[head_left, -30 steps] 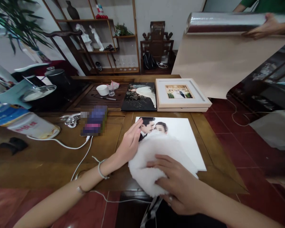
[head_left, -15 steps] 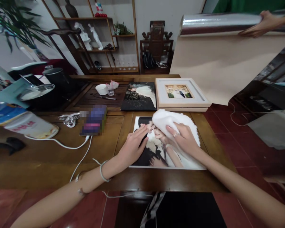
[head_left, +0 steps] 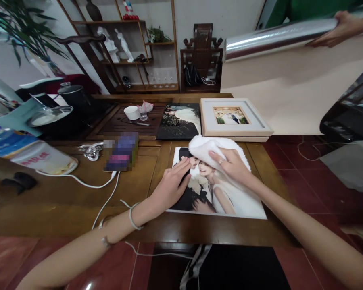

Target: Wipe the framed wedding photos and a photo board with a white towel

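Observation:
A wedding photo print [head_left: 199,197] lies flat near the front edge of the wooden table. My left hand [head_left: 173,180] rests on its left side, fingers stretched out and laid flat, with nothing in them. In my right hand [head_left: 231,164] is a fluffy white cloth [head_left: 210,146], pressed onto the upper part of the photo and hiding that area. Just behind the photo are a dark photo panel [head_left: 181,121] and a framed photo [head_left: 255,124] with a pale wide border.
To the left are a phone [head_left: 121,153] with white cables, a tilted bag [head_left: 39,155] and a black pot [head_left: 53,123]. A small white cup [head_left: 132,112] stands at the back. Beyond the table, another person's hand [head_left: 343,30] holds a silvery roll [head_left: 278,40] with a hanging sheet.
My right hand has moved the cloth slightly left and up across the photo, uncovering more of its right side. The left hand stays put. The other person's roll has tilted.

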Action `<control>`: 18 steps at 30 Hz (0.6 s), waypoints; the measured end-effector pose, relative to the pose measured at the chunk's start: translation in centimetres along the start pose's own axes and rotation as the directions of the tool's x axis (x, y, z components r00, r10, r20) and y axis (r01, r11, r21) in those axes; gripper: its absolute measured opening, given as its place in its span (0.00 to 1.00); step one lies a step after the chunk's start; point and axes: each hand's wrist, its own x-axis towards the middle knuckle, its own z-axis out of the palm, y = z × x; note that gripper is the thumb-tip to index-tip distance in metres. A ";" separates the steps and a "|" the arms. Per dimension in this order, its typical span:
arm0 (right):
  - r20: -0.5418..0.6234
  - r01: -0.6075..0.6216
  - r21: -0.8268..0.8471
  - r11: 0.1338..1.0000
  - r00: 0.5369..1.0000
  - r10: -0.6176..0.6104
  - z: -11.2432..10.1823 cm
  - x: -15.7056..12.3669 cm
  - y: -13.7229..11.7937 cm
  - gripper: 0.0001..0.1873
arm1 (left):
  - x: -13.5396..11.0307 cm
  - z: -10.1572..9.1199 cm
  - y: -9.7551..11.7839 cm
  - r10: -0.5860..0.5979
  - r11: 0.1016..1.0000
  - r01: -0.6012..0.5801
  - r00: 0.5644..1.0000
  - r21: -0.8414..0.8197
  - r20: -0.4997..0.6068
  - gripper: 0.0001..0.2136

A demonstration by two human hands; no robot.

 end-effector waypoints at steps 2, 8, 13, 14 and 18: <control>-0.089 -0.023 -0.110 0.994 0.996 0.013 -1.9 -0.9 1.4 0.22 | 0.0 0.0 0.1 -0.016 1.000 0.016 1.000 0.002 0.001 0.19; -0.126 -0.037 -0.231 0.972 0.992 0.008 -4.3 -4.0 3.2 0.21 | -0.2 0.4 -0.2 -0.012 1.000 0.011 0.999 -0.028 -0.039 0.19; 0.027 0.114 -0.293 0.949 0.993 -0.111 -2.8 -10.1 -0.2 0.15 | -0.2 0.4 -0.3 -0.003 1.000 0.003 0.999 -0.021 -0.034 0.19; 0.035 0.153 -0.297 0.943 0.988 -0.149 -2.4 -11.4 -1.2 0.13 | -0.2 0.4 -0.3 -0.002 1.000 0.001 1.000 -0.018 -0.031 0.19; 0.090 0.273 -0.255 0.928 0.962 -0.259 -1.5 -14.3 -3.8 0.10 | -0.1 0.4 -0.4 0.014 1.000 -0.015 0.999 -0.022 -0.030 0.19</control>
